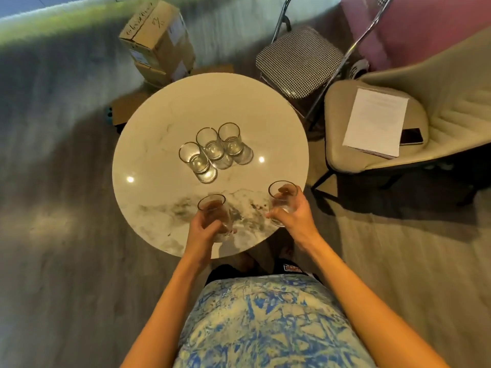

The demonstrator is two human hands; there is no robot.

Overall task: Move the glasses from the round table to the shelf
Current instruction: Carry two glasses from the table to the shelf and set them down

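A round white marble table (pixel 159 123) stands in front of me. Three clear glasses stand upright near its middle: one at the left (pixel 193 157), one in the centre (pixel 210 143) and one at the right (pixel 230 138). My left hand (pixel 206 229) grips a fourth glass (pixel 215 212) over the table's near part. My right hand (pixel 291 212) holds a fifth glass (pixel 282 200) above the table's near right edge. No shelf is in view.
Stacked cardboard boxes (pixel 156 35) stand beyond the table on the left. A checked folding chair (pixel 299 58) is at the back right. A beige armchair (pixel 438 88) at the right carries papers (pixel 374 120) and a phone (pixel 411 136). Grey floor surrounds the table.
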